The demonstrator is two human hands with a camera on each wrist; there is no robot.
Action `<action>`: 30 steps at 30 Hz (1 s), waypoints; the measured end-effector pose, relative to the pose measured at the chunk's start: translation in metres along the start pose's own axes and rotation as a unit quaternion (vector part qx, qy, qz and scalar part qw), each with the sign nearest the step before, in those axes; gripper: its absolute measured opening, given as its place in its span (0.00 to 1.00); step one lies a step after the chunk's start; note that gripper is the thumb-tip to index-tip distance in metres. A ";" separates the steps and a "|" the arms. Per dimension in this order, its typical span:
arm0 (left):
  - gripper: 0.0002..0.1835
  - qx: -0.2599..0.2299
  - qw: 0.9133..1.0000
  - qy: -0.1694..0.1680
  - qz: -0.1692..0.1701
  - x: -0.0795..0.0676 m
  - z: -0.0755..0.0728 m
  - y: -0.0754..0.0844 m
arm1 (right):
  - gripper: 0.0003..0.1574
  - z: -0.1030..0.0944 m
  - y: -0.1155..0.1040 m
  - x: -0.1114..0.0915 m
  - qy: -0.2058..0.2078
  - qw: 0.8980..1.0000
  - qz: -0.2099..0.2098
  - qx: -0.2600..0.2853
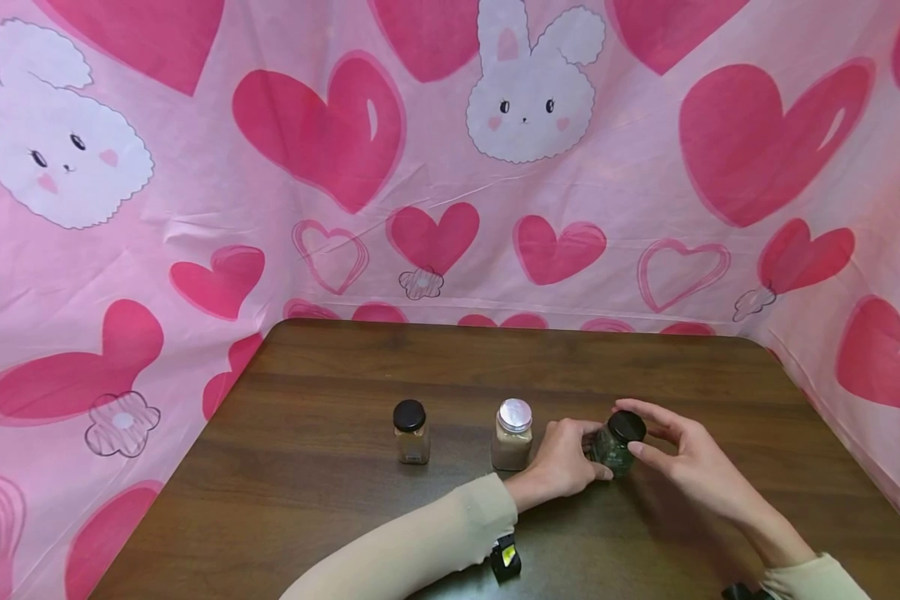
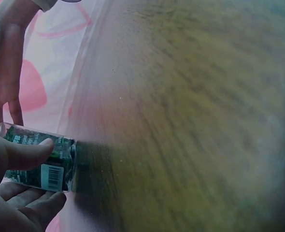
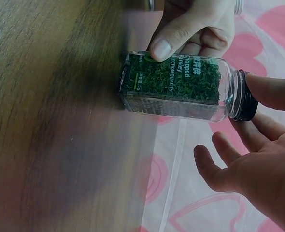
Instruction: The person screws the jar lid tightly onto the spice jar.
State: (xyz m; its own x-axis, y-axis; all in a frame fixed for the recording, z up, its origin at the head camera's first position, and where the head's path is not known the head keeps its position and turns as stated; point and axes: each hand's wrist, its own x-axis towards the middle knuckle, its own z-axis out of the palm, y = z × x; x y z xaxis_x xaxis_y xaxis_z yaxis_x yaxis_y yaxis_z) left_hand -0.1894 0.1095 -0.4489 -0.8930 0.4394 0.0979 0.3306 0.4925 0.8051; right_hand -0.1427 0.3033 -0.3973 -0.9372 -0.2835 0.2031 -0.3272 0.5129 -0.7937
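Observation:
A glass jar of chopped parsley (image 3: 181, 87) with a black lid (image 1: 627, 426) stands upright on the wooden table. My left hand (image 1: 564, 460) grips the jar's body low down, its thumb (image 2: 31, 152) lying across the label. At the top, my right hand (image 1: 682, 458) pinches the black lid (image 3: 246, 99) between thumb and fingers. Its other fingers (image 3: 215, 164) spread loosely away from the glass. In the right wrist view the lid sits on the jar's threaded neck; whether it is loose I cannot tell.
Just left of my left hand stands a jar with a silvery-white top (image 1: 513, 435). Farther left is a smaller jar with a black lid (image 1: 411, 432) and brownish contents. The brown table (image 1: 330, 367) is bordered by pink heart-printed cloth (image 1: 435, 167).

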 end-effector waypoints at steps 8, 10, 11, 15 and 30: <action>0.29 -0.007 1.000 -0.006 -0.001 0.000 0.000 -0.001 | 0.31 0.001 -0.003 -0.001 0.019 0.999 0.028 -0.022; 0.30 -0.010 1.000 -0.007 -0.003 0.000 0.000 -0.001 | 0.31 0.001 -0.004 -0.001 0.022 0.999 0.030 -0.024; 0.30 -0.010 1.000 -0.008 -0.003 0.000 0.000 -0.001 | 0.31 0.001 -0.004 -0.001 0.024 0.999 0.030 -0.025; 0.30 -0.007 1.000 -0.008 -0.002 0.000 0.000 -0.001 | 0.30 0.002 -0.004 -0.002 0.031 0.999 0.024 -0.032; 0.29 -0.010 1.000 -0.007 -0.002 -0.001 0.001 -0.003 | 0.29 0.010 -0.001 -0.004 0.083 0.993 -0.014 -0.077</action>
State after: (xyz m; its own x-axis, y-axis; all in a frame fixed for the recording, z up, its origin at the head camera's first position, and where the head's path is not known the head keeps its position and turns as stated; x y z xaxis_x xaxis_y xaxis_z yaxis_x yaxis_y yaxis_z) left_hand -0.1887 0.1083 -0.4516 -0.8900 0.4476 0.0867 0.3208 0.4798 0.8166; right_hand -0.1377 0.2957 -0.4032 -0.9305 -0.1685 0.3253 -0.3557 0.6283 -0.6919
